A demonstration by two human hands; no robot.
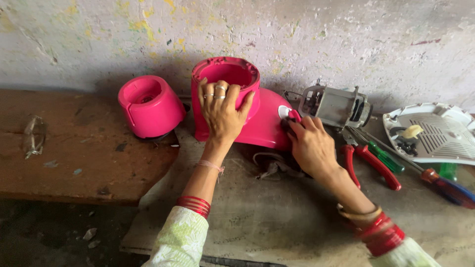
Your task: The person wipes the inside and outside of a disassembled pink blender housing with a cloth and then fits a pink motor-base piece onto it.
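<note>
We steady pink mixer base (257,116): left hand (222,111) clasped over its round top, right hand (309,143) fingers pinched on front knob (288,114). Knob work in hand, we judge; next needs firm twist or pull, base held still on counter (277,217).

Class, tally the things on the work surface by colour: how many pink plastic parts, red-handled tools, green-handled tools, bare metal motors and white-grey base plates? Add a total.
Pink plastic parts: 2, the housing under the left hand and right hand, and the cup
Red-handled tools: 2, pliers, screwdriver
Green-handled tools: 1
Metal motors: 1
White-grey base plates: 1
Total: 7

Single head view, looking steeply down, close over worktop toward wall.
</note>
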